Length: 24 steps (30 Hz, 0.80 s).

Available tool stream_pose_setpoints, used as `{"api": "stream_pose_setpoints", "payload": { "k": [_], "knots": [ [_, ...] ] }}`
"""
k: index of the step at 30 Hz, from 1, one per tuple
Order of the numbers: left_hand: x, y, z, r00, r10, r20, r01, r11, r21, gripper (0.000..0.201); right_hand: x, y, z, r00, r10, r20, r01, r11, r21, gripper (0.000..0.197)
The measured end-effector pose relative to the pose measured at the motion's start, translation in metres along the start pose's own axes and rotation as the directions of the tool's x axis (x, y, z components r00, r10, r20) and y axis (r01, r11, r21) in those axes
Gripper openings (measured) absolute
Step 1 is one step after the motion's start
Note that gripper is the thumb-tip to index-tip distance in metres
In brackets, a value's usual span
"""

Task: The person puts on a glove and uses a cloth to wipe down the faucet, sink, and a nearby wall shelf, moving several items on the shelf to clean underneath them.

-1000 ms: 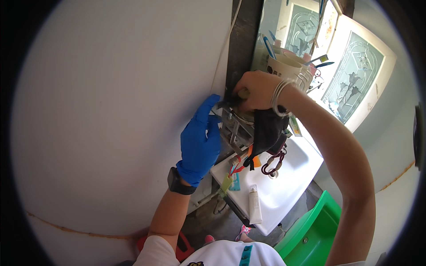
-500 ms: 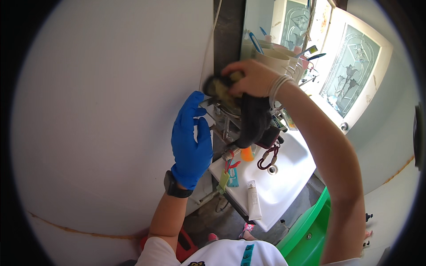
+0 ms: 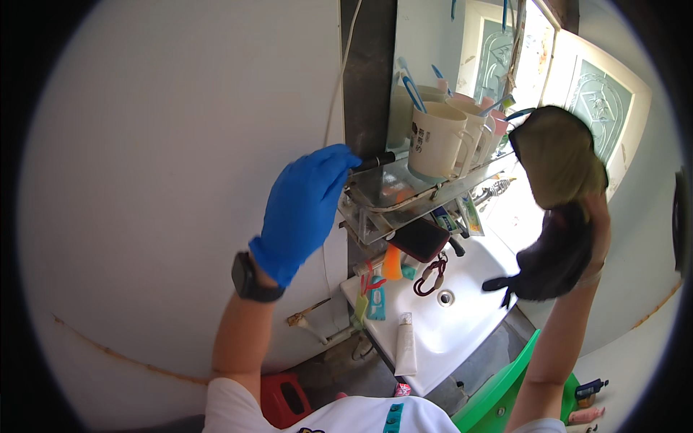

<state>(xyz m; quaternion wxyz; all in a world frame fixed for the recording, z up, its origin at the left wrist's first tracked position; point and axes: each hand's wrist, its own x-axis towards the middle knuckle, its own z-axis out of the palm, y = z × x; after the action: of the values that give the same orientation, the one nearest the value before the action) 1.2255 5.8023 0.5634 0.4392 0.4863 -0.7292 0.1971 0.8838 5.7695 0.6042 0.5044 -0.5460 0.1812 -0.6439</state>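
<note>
My left hand (image 3: 307, 206), in a blue glove with a dark watch at the wrist, is closed at the fingertips on one end of a short black stick-like thing (image 3: 378, 160). That thing reaches over the left end of the glass shelf (image 3: 390, 189). To the right of the shelf my bare right hand (image 3: 598, 225) grips a soft dark cloth item (image 3: 552, 256). It has a black-edged olive panel (image 3: 557, 155) on top and thin tails hanging at the lower left. Its exact kind I cannot make out, and most of my right fingers are behind it.
Cream mugs (image 3: 437, 141) with toothbrushes stand on the shelf before a mirror (image 3: 426, 43). Below, a white sink (image 3: 473, 289) carries a white tube (image 3: 406, 346). A dark red pouch (image 3: 419, 240) hangs above it. A green tub (image 3: 498, 397) and a red stool (image 3: 281, 393) are lower down.
My right hand has carried the dark cloth item from over the shelf to the right, uncovering the mugs. My left fingers have closed in toward the shelf's left end.
</note>
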Motion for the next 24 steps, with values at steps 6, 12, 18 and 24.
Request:
{"api": "stream_pose_setpoints", "payload": {
  "k": [6, 12, 18, 24],
  "knots": [
    [0.077, 0.005, 0.042, 0.824, -0.089, 0.559, -0.103, 0.947, 0.303, 0.021, -0.018, 0.039, -0.041, 0.990, 0.111, 0.087, -0.096, 0.982, -0.161, 0.059],
    [0.091, -0.004, 0.077, 0.637, -0.221, 0.738, -0.245, 0.850, 0.466, 0.021, -0.013, 0.033, -0.021, 0.966, 0.021, 0.259, 0.086, 0.915, -0.395, 0.053],
    [0.059, -0.001, 0.023, 0.949, -0.158, 0.272, 0.028, 0.904, 0.427, 0.020, 0.030, 0.028, 0.070, 0.834, -0.047, 0.550, 0.406, 0.727, -0.554, 0.043],
    [0.014, 0.025, -0.024, 0.868, -0.466, -0.173, 0.404, 0.864, -0.302, 0.022, 0.103, 0.097, 0.162, 0.665, 0.510, 0.546, 0.617, 0.037, -0.786, 0.034]
  ]
}}
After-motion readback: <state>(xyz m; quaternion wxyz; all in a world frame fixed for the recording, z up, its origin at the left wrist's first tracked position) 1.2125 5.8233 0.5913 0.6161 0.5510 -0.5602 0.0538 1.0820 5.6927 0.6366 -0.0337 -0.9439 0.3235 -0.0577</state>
